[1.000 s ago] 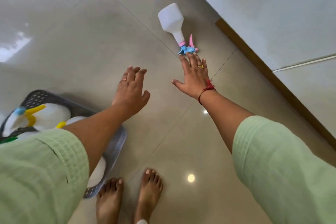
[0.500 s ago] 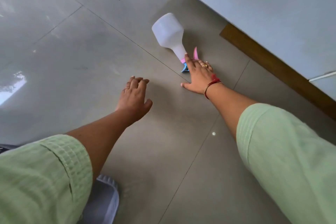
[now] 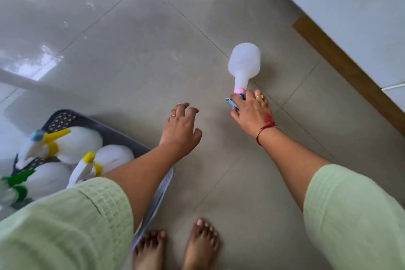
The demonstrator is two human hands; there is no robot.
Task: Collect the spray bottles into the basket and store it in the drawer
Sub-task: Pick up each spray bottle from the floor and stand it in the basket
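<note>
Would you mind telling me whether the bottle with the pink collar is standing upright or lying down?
Lying down: the white bottle rests on its side on the floor tiles, with the right hand closed around its spray head.

Translucent white plastic spray bottle [image 3: 244, 61] lies on the grey tiled floor [image 3: 131, 61], base toward the wooden skirting strip [image 3: 350, 72] at right. Dark perforated plastic basket [image 3: 63, 118] sits at the floor's left, with three white spray bottles [image 3: 79, 142] in it. Two bare feet [image 3: 175, 245] stand at the near edge, right of the basket.
</note>
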